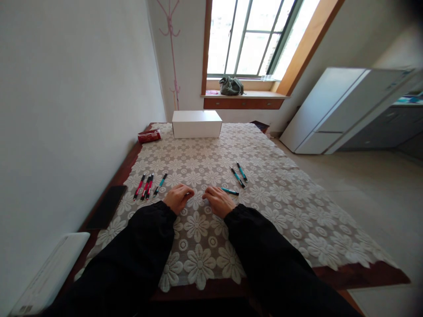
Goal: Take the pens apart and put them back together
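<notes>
Black sleeves fill the near foreground and run to both hands, which rest on the lace tablecloth (198, 259) near its middle.

Left hand (177, 197): loosely curled, knuckles up, fingertips on the cloth, holding nothing. Right hand (218, 200): also curled; one teal pen (230, 191) lies at its fingertips, touching or just beside them, I cannot tell which.

Pens relative to the right hand: two more teal pens (239, 174) lie a little beyond it, toward the window side. Left of the left hand, a row of red pens (144, 186) with one teal pen (160, 184) at its right end.

Judged step: pens being sorted by colour, both hands paused between picks. Next move likely calls for a fingertip pinch on the thin teal barrel lying flat on the lace.

Room: open cloth ahead of the hands up to the white box (196, 124). Wall close on the left; a dark phone (106, 206) near that table edge. Right edge well apart.
</notes>
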`<control>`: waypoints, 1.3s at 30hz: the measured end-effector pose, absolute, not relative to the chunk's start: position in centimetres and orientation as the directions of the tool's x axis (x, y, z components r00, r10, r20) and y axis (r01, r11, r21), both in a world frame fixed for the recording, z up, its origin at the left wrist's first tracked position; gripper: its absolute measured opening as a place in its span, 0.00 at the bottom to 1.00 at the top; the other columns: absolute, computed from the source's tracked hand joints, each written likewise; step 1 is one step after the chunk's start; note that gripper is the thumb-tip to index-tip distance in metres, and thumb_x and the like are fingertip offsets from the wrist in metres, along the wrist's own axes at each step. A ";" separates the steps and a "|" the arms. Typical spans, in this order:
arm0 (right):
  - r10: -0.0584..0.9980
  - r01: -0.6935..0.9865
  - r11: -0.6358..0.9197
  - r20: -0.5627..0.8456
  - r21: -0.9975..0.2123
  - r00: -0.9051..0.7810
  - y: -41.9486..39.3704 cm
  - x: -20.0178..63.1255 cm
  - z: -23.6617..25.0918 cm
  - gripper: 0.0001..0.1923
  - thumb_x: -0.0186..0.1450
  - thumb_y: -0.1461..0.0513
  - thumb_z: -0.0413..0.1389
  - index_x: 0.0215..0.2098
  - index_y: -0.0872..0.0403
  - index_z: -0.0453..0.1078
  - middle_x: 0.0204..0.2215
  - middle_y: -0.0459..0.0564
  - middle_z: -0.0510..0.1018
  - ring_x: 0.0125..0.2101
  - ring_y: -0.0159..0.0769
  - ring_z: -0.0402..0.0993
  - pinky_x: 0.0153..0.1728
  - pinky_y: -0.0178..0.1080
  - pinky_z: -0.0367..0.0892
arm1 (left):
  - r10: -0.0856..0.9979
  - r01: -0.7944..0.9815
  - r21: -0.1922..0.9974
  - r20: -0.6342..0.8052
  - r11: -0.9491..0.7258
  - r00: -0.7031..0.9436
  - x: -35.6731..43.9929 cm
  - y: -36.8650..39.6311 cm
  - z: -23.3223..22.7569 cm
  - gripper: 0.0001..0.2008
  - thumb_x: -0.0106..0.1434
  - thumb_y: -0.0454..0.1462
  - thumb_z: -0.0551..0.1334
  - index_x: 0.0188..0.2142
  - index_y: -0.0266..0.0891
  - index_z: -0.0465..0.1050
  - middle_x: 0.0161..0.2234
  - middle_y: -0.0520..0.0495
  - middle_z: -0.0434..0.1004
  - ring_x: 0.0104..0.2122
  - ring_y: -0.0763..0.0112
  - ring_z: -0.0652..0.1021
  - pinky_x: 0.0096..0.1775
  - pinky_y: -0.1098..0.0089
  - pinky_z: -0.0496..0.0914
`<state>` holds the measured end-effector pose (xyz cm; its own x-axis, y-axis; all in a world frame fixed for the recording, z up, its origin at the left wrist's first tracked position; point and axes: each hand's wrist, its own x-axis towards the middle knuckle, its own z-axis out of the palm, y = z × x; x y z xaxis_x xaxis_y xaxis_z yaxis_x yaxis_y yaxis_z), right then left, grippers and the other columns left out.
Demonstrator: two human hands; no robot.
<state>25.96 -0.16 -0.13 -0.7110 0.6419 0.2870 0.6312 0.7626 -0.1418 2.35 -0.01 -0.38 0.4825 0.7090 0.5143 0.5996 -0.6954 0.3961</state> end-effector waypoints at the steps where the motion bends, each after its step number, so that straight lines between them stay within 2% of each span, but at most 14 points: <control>1: 0.644 0.633 0.761 0.294 -0.145 -0.706 -0.2 25.9 -0.1 0.16 0.59 0.74 0.53 0.43 0.54 0.70 0.43 0.52 0.71 0.43 0.39 0.66 0.45 0.39 0.60 | 0.702 0.593 0.393 0.520 -0.703 0.487 2.3 0.0 -0.4 0.06 0.68 0.35 0.58 0.38 0.40 0.74 0.35 0.48 0.78 0.37 0.68 0.76 0.42 0.67 0.71; 7: 0.659 0.670 0.738 0.302 -0.084 -0.689 -0.5 25.6 0.1 0.06 0.68 0.67 0.50 0.40 0.55 0.69 0.37 0.51 0.72 0.37 0.38 0.67 0.40 0.39 0.59 | 0.680 0.573 0.381 0.526 -0.725 0.510 2.3 -0.1 -0.2 0.09 0.69 0.37 0.57 0.40 0.42 0.76 0.37 0.47 0.79 0.39 0.69 0.75 0.44 0.67 0.71; 10: 0.647 0.664 0.746 0.292 -0.052 -0.704 -0.4 25.6 0.0 0.07 0.71 0.62 0.48 0.40 0.53 0.69 0.33 0.49 0.71 0.34 0.36 0.67 0.37 0.38 0.58 | 0.686 0.571 0.394 0.528 -0.720 0.501 2.4 -0.1 -0.3 0.08 0.68 0.37 0.58 0.40 0.42 0.77 0.37 0.47 0.79 0.38 0.69 0.75 0.44 0.66 0.71; 12: 0.627 0.639 0.767 0.268 -0.052 -0.731 -0.3 25.8 -0.2 0.07 0.70 0.64 0.49 0.42 0.51 0.69 0.32 0.48 0.71 0.33 0.35 0.67 0.35 0.37 0.57 | 0.692 0.577 0.398 0.529 -0.713 0.490 2.4 -0.1 -0.3 0.07 0.68 0.37 0.58 0.40 0.41 0.76 0.36 0.48 0.79 0.38 0.68 0.76 0.43 0.66 0.71; 16: 0.609 0.609 0.789 0.249 -0.088 -0.753 0.1 26.3 -0.7 0.13 0.66 0.69 0.51 0.46 0.50 0.70 0.33 0.47 0.73 0.33 0.34 0.68 0.35 0.36 0.58 | 0.695 0.589 0.389 0.528 -0.708 0.488 2.4 0.0 -0.4 0.06 0.67 0.37 0.59 0.39 0.41 0.75 0.35 0.48 0.80 0.37 0.68 0.76 0.42 0.66 0.71; 23: 0.617 0.572 0.787 0.275 -0.231 -0.738 -0.6 25.8 0.6 0.19 0.64 0.71 0.50 0.49 0.49 0.69 0.37 0.47 0.74 0.35 0.33 0.70 0.34 0.34 0.59 | 0.698 0.608 0.376 0.540 -0.700 0.470 2.5 -0.1 -0.4 0.06 0.67 0.38 0.60 0.38 0.41 0.76 0.35 0.48 0.80 0.37 0.68 0.76 0.42 0.66 0.71; 30: 0.675 0.640 0.732 0.377 -0.232 -0.635 -0.9 24.8 0.3 0.12 0.66 0.69 0.51 0.43 0.51 0.72 0.36 0.48 0.74 0.38 0.36 0.70 0.40 0.37 0.59 | 0.707 0.627 0.371 0.545 -0.685 0.450 2.6 -0.2 -0.3 0.06 0.67 0.38 0.60 0.37 0.41 0.76 0.34 0.48 0.80 0.36 0.68 0.76 0.42 0.66 0.71; 39: 0.641 0.615 0.761 0.380 -0.206 -0.667 -1.0 24.7 -0.7 0.07 0.69 0.64 0.52 0.41 0.51 0.72 0.35 0.48 0.74 0.37 0.34 0.70 0.39 0.36 0.61 | 0.684 0.578 0.394 0.566 -0.715 0.461 2.6 -0.3 -0.2 0.08 0.68 0.38 0.58 0.38 0.41 0.76 0.33 0.48 0.80 0.35 0.69 0.76 0.41 0.68 0.71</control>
